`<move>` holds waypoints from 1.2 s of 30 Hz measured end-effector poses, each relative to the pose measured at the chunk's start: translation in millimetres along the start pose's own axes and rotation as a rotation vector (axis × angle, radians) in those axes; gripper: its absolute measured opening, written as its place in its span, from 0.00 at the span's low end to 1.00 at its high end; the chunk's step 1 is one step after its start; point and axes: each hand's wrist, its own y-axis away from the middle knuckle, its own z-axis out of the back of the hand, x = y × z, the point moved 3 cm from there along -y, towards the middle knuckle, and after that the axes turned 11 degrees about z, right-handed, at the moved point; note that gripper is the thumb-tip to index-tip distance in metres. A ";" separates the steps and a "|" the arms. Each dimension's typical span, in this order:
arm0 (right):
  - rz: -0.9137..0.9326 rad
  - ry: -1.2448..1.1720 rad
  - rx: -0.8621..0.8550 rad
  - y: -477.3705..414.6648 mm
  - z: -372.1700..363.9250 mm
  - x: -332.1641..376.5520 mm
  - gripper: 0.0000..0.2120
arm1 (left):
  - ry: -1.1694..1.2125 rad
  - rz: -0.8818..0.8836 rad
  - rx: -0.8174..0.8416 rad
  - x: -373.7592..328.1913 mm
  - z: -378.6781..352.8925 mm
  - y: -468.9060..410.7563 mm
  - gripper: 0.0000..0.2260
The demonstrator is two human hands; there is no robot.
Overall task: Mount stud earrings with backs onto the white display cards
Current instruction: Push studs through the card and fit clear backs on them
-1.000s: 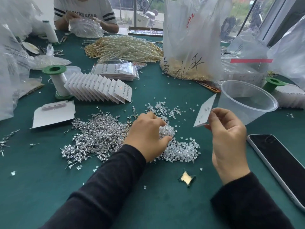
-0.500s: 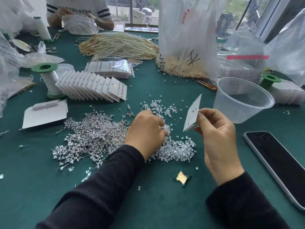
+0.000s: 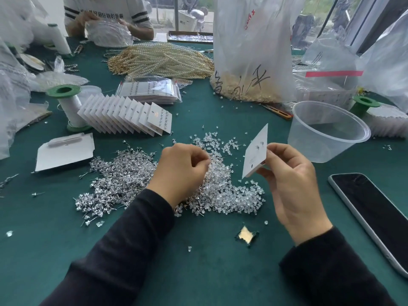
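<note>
My left hand [image 3: 183, 171] curls into the clear backs [image 3: 223, 186] at centre (holding one? I cannot tell), and the card [image 3: 256, 155], pinched upright by my right hand [image 3: 291, 182], stands just to its right.

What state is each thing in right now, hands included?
left hand: fingers curled over the clear backs; grip unclear
right hand: pinches the white display card
white display card: tilted, off the table, studs in it
clear backs: loose heap
stud earrings: loose heap
plastic tub: upright, looks empty
phone: face up, screen dark
</note>
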 end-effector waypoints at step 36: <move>-0.352 -0.470 0.288 11.1 -18.1 -4.5 0.14 | 0.883 0.166 0.429 -7.5 3.9 20.5 0.11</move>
